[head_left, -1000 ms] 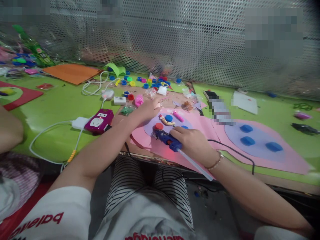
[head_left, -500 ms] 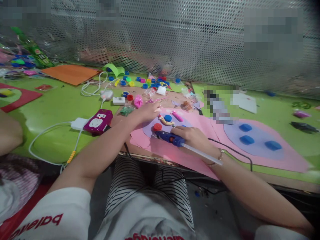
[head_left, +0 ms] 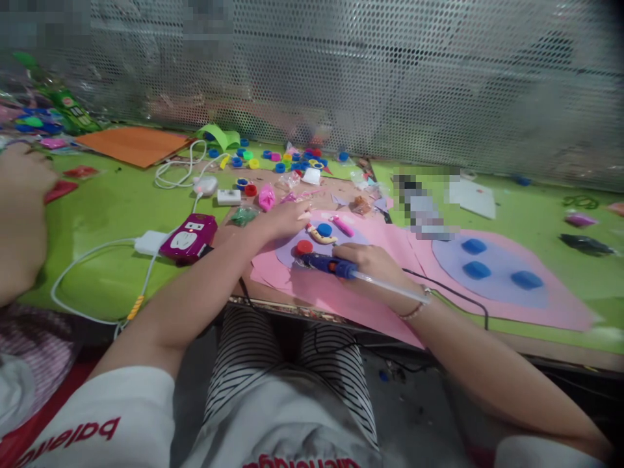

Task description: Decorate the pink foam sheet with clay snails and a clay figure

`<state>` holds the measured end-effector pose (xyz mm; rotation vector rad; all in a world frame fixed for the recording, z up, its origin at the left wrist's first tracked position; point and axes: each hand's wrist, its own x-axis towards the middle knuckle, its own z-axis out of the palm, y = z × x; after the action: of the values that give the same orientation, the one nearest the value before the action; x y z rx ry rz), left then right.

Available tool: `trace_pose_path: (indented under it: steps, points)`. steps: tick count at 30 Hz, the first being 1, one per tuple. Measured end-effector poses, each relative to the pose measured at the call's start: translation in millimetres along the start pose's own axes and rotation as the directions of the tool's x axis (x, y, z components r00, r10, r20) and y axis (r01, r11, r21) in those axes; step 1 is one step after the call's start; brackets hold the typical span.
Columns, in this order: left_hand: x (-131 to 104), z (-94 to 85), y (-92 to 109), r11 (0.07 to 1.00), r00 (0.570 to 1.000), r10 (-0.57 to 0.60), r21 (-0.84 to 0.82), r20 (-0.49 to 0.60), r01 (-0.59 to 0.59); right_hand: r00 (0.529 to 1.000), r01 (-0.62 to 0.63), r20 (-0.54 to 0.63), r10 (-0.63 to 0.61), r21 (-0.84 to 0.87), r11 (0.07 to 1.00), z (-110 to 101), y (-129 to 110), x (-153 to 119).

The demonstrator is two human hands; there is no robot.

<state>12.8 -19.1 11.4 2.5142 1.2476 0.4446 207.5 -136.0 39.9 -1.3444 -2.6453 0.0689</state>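
My right hand (head_left: 368, 260) is wrapped round a dark blue glue gun (head_left: 322, 262), its clear glue stick (head_left: 390, 286) jutting back toward my wrist. The gun's front points left, next to a red bottle cap (head_left: 305, 247). My left hand (head_left: 292, 218) is closed at the upper left of the purple paper oval (head_left: 287, 252); what its fingertips press on is hidden. Just below them lies a cream curved clay piece (head_left: 322, 236) with a red end, touching a blue cap (head_left: 324, 229). A pink clay stick (head_left: 342, 225) lies to their right. Pink paper (head_left: 336, 305) is underneath.
A magenta power socket (head_left: 189, 239) with white cables is left of my forearm. Coloured caps (head_left: 280, 167) are scattered behind. Another pink and purple sheet (head_left: 507, 302) with blue caps lies right. A co-worker's arm (head_left: 22, 221) reaches in at far left, near orange card (head_left: 134, 146).
The co-worker's arm at the left has risen and reached farther over the table, and less of the red paper there shows. My own hands stay nearly in place; the view has shifted slightly.
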Motion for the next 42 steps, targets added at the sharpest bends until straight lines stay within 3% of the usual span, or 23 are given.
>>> trace_pose_path:
  steps: [16,30,42]
  points:
    - [1,-0.5,-1,0.999,1.0,0.01,0.046,0.025,-0.012,0.999,-0.037,0.006,0.037,-0.017,0.999,0,0,1]
    - [-1,-1.9,-1,1.0,0.999,0.008,0.021,0.04,-0.008,0.998,0.046,-0.038,-0.045,0.016,0.999,5,7,0]
    - [0,-1.7,-1,0.999,0.999,-0.006,0.042,0.043,0.004,0.999,-0.038,-0.024,0.037,-0.03,0.999,0,3,0]
